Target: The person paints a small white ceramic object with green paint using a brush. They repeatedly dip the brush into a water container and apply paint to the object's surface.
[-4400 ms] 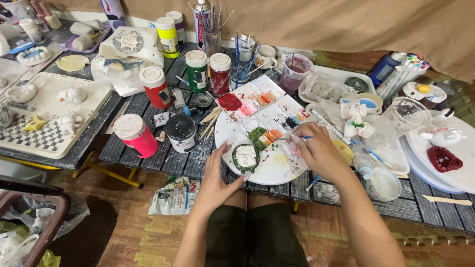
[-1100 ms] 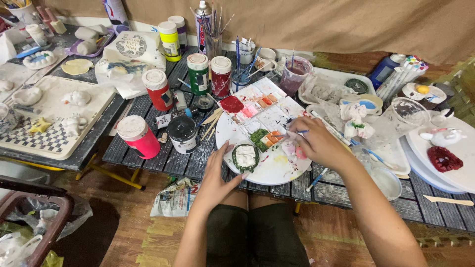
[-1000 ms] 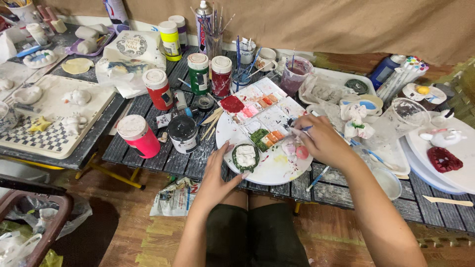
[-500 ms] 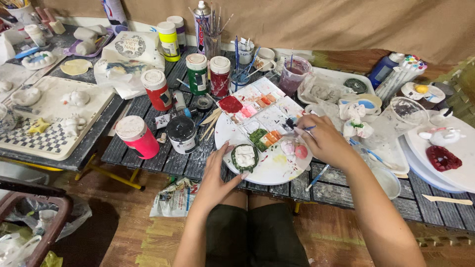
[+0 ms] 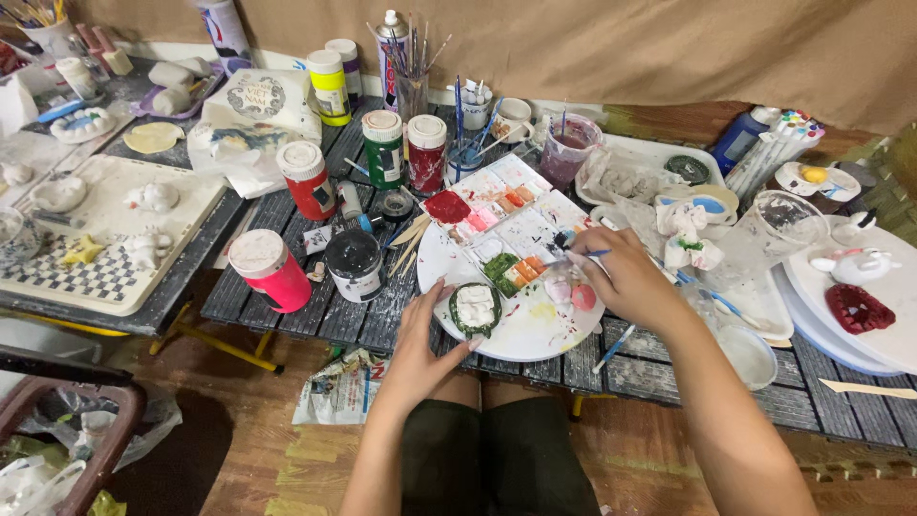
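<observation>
Paintbrush (image 5: pixel 594 253) with a blue handle sits in the right hand (image 5: pixel 626 277), fingers pinched together around it, tip dipping toward the colour wells of the white palette (image 5: pixel 506 205) that lies on the round white plate (image 5: pixel 521 330). Taking that plate as the landmark: the left hand (image 5: pixel 420 349) is at its near-left edge, fingers closed lightly around a small plaster piece with a green rim (image 5: pixel 475 309) that rests on the plate. A pinkish-red blob (image 5: pixel 583 296) sits on the plate's right side, just under the right hand.

Left of the plate there's a black-lidded jar (image 5: pixel 353 265) and a pink paint tub (image 5: pixel 270 270); behind it, a green jar (image 5: pixel 383 148) and a dark red jar (image 5: pixel 426 153) stand side by side. A cup of murky purple rinse water (image 5: pixel 568 151) is behind-right. It all sits on the slatted dark desk (image 5: pixel 659 358).

My two cents on doing this bit well: load only the tip, wipe the excess on the plate, and keep the piece pinned flat so the green edge doesn't smear.
</observation>
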